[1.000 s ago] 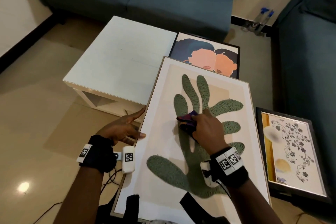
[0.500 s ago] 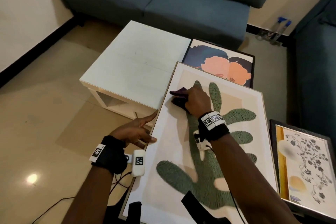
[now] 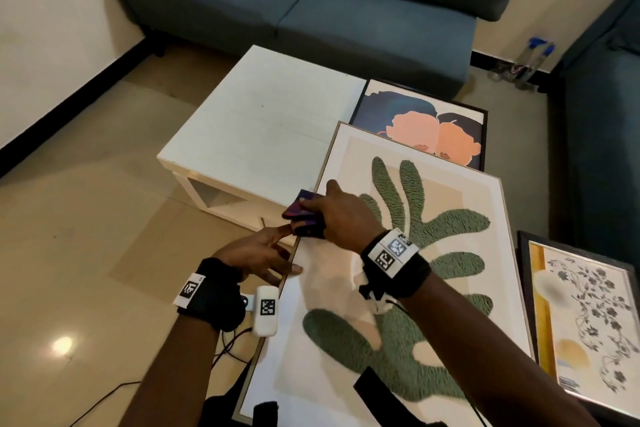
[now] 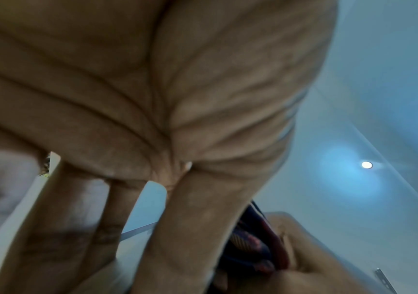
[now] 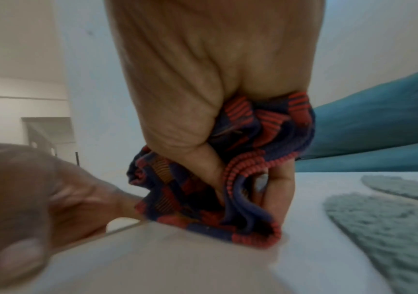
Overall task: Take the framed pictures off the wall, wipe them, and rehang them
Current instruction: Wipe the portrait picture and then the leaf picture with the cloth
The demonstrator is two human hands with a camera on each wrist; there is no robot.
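Presently logged: right hand (image 3: 341, 215) bunched round patterned cloth (image 3: 304, 218), pressed at left edge of leaf picture (image 3: 398, 288); left hand (image 3: 258, 253) spread, fingers touching same edge, nearer; picture propped on white table (image 3: 263, 128).

1. No words, brand names or numbers can be read in any view;
2. Black-and-white square code markers are seen on the left wristband (image 3: 189, 289), on the white module (image 3: 266, 309) beside it, and on the right wristband (image 3: 392, 251); nothing legible is carried by them.
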